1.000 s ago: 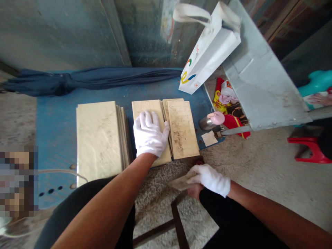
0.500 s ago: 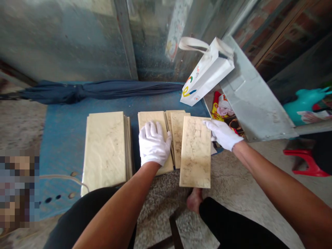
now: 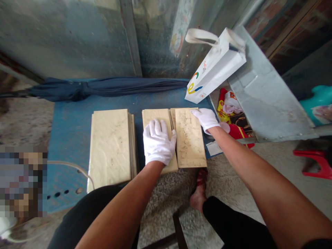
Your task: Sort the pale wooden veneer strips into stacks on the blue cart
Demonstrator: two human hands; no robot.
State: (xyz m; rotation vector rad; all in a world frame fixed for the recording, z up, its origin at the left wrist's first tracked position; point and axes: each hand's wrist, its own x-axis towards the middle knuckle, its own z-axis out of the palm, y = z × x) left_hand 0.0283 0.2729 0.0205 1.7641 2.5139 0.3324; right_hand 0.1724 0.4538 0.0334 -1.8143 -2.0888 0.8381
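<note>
While my left hand (image 3: 158,142) lies flat on a ceramic tile (image 3: 158,117), my right hand (image 3: 204,120) rests on a stained tile (image 3: 190,138).
Both grips lie open; these look stiff and brittle, best held by the long edges.

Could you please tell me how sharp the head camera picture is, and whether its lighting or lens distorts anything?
In the head view, light is soft and even with faint shadows; the left hand, right hand and tile look sharp; the wide lens bends the wall; a pixelated patch hides the lower left.
</note>
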